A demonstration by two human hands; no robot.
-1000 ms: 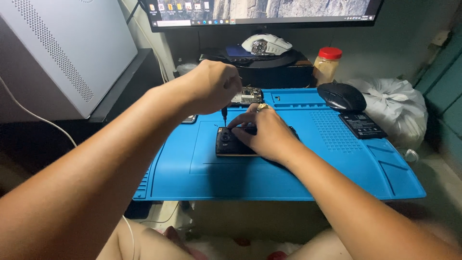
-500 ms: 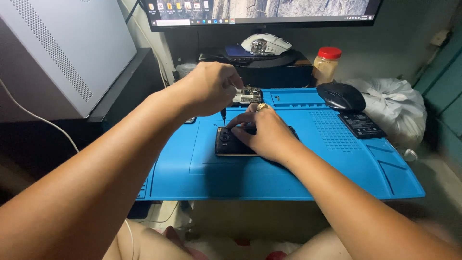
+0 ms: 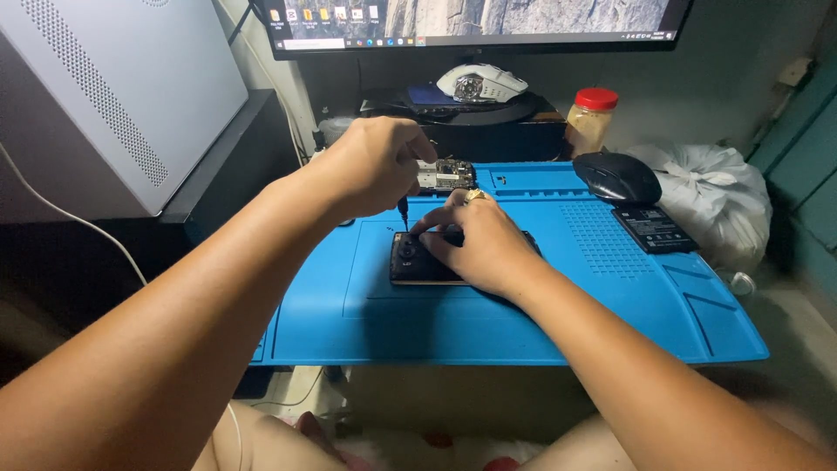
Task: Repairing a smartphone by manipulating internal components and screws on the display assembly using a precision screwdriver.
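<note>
A matt blue rubbery work mat (image 3: 610,296), moulded with ridges and a dotted grid, covers the surface. On it lies a dark opened phone body (image 3: 418,262) with a faintly glossy plastic frame. At the right sit a smooth black plastic mouse (image 3: 616,177) and a crinkled, shiny white plastic bag (image 3: 711,187). The grey computer case (image 3: 122,87) at upper left is perforated matt metal.

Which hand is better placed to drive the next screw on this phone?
Left. The left hand already holds the screwdriver tip-down over the phone; the right hand lies flat on it, steadying.
</note>
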